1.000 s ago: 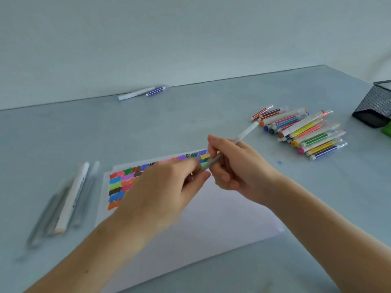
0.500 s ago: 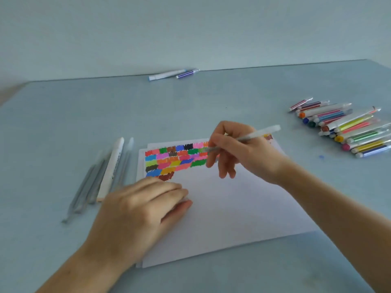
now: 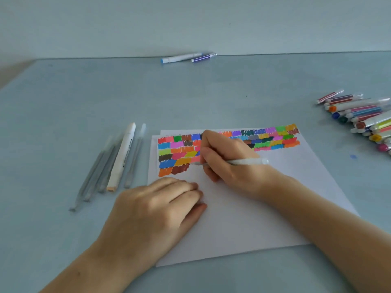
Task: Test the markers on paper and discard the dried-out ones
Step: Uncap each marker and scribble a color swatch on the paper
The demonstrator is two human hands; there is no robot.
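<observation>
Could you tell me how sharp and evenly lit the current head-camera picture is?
Head view: soft, even light with faint shadows and no glare; the coloured swatches on the white paper sheet are crisp, the clear grey pens left of it look smeared, and the table's far edge bows slightly from the wide lens.

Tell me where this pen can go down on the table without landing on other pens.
Free: the broad stretch of table between the paper and the two far markers; also the near-left corner below the grey pens. Crowded: the colored marker pile at right and the pen row left of the paper.
</observation>
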